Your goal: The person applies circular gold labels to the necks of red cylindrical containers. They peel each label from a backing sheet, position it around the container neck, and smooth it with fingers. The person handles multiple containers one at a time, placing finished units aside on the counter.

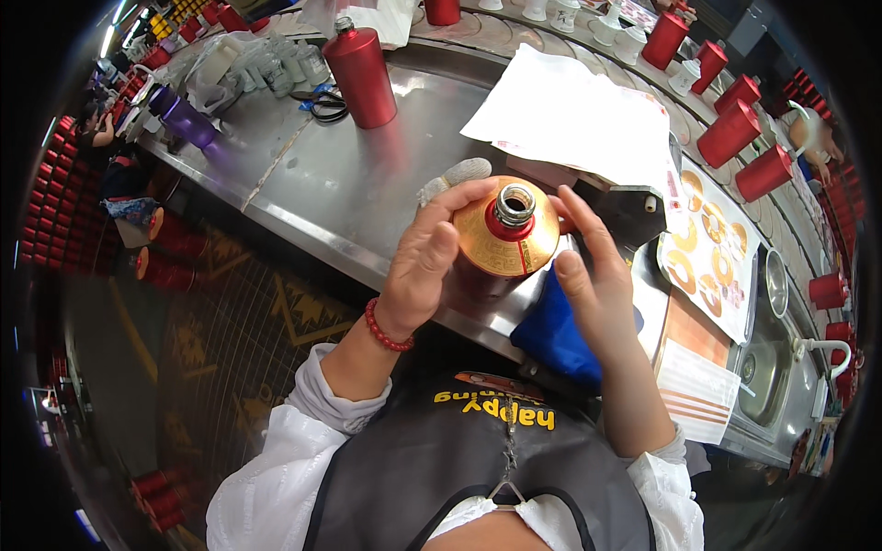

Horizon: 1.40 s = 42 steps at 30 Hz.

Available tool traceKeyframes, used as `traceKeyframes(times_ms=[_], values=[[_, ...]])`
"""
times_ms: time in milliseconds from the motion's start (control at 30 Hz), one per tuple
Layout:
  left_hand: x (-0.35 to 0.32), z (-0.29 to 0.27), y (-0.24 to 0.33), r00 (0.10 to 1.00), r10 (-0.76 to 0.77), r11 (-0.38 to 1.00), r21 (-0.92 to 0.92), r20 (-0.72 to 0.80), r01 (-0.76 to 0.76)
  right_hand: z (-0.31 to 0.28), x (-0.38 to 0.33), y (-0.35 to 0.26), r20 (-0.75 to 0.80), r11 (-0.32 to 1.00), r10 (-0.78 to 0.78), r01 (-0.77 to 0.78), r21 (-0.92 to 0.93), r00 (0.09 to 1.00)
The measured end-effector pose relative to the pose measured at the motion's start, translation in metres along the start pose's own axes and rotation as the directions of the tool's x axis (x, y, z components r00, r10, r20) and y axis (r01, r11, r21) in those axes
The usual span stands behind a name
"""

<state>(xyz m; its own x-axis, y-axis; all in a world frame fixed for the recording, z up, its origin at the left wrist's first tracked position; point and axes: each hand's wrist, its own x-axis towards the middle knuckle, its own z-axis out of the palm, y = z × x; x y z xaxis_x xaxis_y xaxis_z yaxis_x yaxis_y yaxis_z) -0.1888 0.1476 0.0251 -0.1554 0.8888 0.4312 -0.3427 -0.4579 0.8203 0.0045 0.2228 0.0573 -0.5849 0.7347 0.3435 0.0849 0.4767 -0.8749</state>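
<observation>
Upright at the table's near edge is a red bottle with a gold ring-shaped label (478, 243) over its shoulder and an open, silver threaded neck. My left hand (418, 262) is closed against its left side, with a pale knitted cover on a fingertip and a red bead bracelet at the wrist. On the other side, my right hand (597, 285) curves its fingers and thumb around the label's edge. The bottle's lower body is mostly hidden. Another red bottle (363, 83) stands farther back on the metal table (340, 193).
Right of the bottle are white paper sheets (579, 110), a black device (629, 216) and a sheet of gold ring labels (712, 243). Scissors (328, 106) and a purple flask (184, 119) lie left. Several red bottles ride a curved conveyor (634, 78). A sink (772, 376) is far right.
</observation>
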Motion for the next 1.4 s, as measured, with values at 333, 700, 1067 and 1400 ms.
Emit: traceKeyframes(times_ms=[333, 700, 1067, 1400], values=[[0.005, 0.008, 0.011, 0.996, -0.092, 0.991, 0.100, 0.010, 0.090, 0.008, -0.001, 0.002, -0.008, 0.994, -0.073, 0.072, -0.078, 0.997], [0.010, 0.006, 0.017, 0.980, -0.197, 0.980, 0.010, 0.024, 0.197, 0.013, 0.004, -0.005, 0.006, 0.968, 0.165, -0.163, 0.192, 0.986], [0.013, 0.002, 0.017, 0.974, -0.218, 0.962, 0.181, 0.069, 0.203, 0.011, 0.015, -0.008, 0.084, 0.956, 0.175, -0.190, 0.223, 0.981], [0.019, -0.001, 0.025, 0.952, -0.288, 0.957, 0.070, 0.107, 0.281, 0.011, 0.019, -0.010, 0.126, 0.906, 0.281, -0.306, 0.291, 0.951]])
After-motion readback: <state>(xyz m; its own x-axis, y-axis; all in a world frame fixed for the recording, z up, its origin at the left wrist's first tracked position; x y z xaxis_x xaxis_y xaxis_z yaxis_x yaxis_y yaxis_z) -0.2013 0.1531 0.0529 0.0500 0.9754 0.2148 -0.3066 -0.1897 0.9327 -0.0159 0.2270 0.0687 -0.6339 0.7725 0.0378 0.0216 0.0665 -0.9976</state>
